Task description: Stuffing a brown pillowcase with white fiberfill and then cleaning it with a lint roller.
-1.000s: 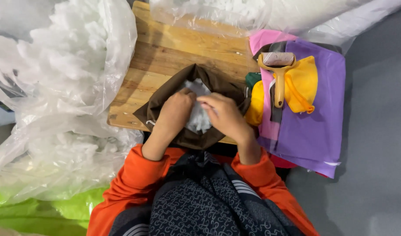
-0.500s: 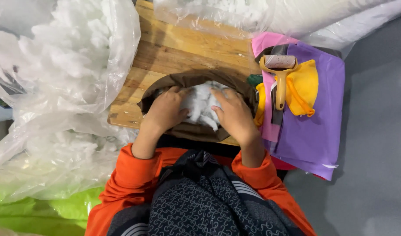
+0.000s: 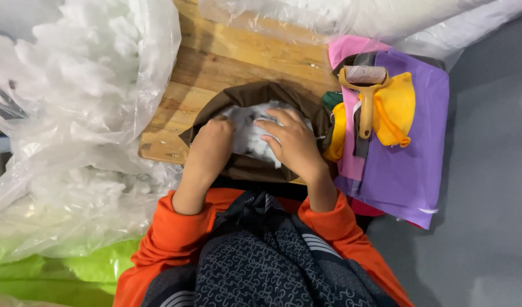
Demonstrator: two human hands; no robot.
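Nearest the camera were the person's orange sleeves (image 3: 158, 250) and a dark patterned garment (image 3: 261, 256) over the lap. Just beyond, the left hand (image 3: 211, 149) was curled into a loose fist, its knuckles pressed into the white fibre stuffing (image 3: 251, 132) at the mouth of a brown fabric cover (image 3: 255, 94). The right hand (image 3: 292, 142) lay flat with fingers spread, palm down on the same stuffing, pressing rather than gripping it. The brown cover sat on the near edge of a wooden table (image 3: 227, 54), its opening turned towards the person, with the stuffing bulging out between the two hands.

To the left, a large clear plastic bag (image 3: 62, 113) full of white stuffing slumped against the table's side, with a bright green sheet (image 3: 56, 273) beneath it. To the right lay a stack of purple (image 3: 411, 153) and pink fabric pieces (image 3: 349, 48), topped by yellow cloth (image 3: 394, 105) and a small roller with a tan handle (image 3: 366, 94). Farther off, another clear plastic bag (image 3: 329, 14) crossed the table's far edge, and grey floor (image 3: 488, 170) lay at right.
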